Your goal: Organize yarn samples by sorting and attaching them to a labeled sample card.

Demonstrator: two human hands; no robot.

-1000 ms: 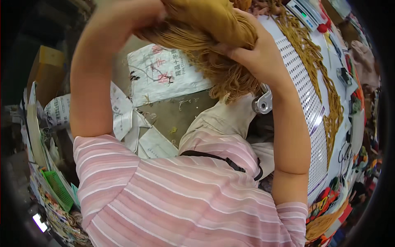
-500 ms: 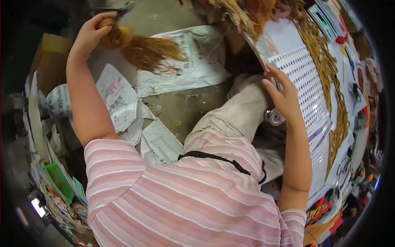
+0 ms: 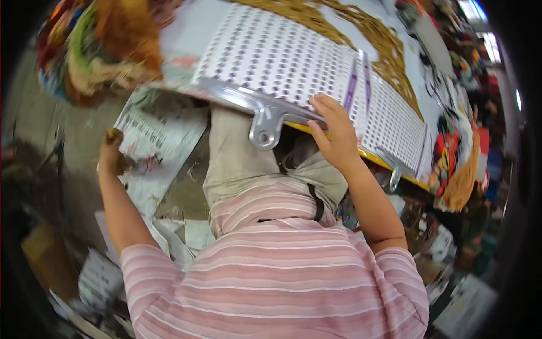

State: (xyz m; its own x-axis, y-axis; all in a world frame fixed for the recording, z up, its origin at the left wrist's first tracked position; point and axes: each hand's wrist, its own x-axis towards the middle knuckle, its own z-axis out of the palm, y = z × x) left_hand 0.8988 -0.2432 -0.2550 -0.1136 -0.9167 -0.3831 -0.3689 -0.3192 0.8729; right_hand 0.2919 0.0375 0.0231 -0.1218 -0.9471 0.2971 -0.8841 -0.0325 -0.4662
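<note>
Off to the left, beside the table, my left hand is closed around a golden-brown yarn bundle. Motion blurs it, and the fingers hide most of the yarn. My right hand lies at the near edge of a white sheet with rows of dark dots, its fingers stretched and thumb apart, nothing in its grasp. A large silver metal clip grips that edge to the left of this hand, and a second metal clip sits to its right. Purple bands cross the sheet.
Golden yarn skeins lie along the sheet's far side. Multicoloured yarn hanks hang over the table's left corner. White printed sacks lie on the floor below. Red and orange yarn is at the right, and a cardboard box stands lower left.
My view and body have turned right toward the table. My left hand has brought the yarn bundle away from the dark-handled tool by it. My right hand stays at the sheet's edge.
</note>
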